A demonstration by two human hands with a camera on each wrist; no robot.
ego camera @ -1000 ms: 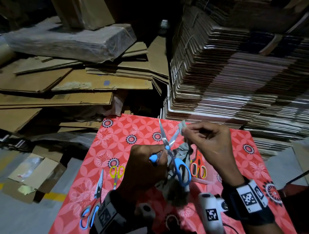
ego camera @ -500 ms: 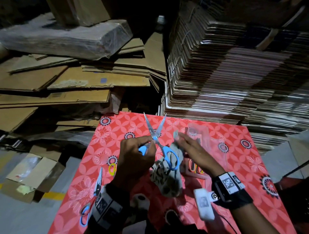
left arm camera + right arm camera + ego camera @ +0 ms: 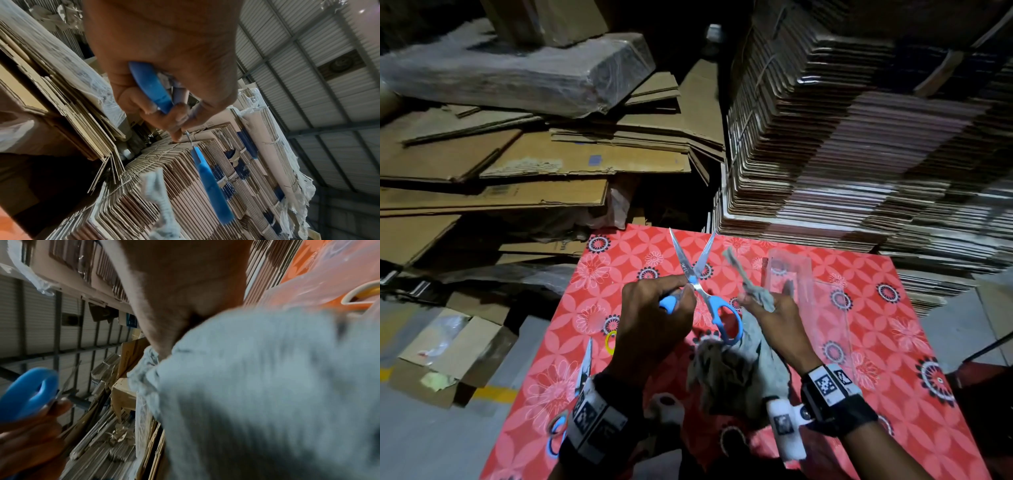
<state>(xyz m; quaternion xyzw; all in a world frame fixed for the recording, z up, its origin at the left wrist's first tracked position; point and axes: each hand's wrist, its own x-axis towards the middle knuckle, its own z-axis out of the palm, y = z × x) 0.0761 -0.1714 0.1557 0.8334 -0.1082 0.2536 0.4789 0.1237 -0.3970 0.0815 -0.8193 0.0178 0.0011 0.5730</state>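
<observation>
My left hand [image 3: 654, 308] grips one blue handle of a pair of scissors [image 3: 698, 284], held above the red flowered table [image 3: 876, 359]. The blades stand spread wide and point away from me; the other blue handle loop [image 3: 729, 322] hangs free. In the left wrist view my left fingers [image 3: 156, 104] curl round that blue handle [image 3: 152, 87]. My right hand [image 3: 767, 308] holds a grey cloth [image 3: 743, 370] just right of the scissors. A twisted end [image 3: 736, 267] of it sticks up beside the right blade. The cloth [image 3: 267, 386] fills the blurred right wrist view.
A second pair of blue scissors [image 3: 582, 373] lies at the table's left edge, with a yellow handle loop [image 3: 610, 342] beside my left hand. A clear plastic package [image 3: 791, 274] lies behind my right hand. Stacks of flat cardboard [image 3: 842, 154] rise close behind and to the left.
The scissor blades have opened wide. My right hand has dropped from the blades and now holds the cloth lower, beside the scissors. A clear package has come into sight behind it.
</observation>
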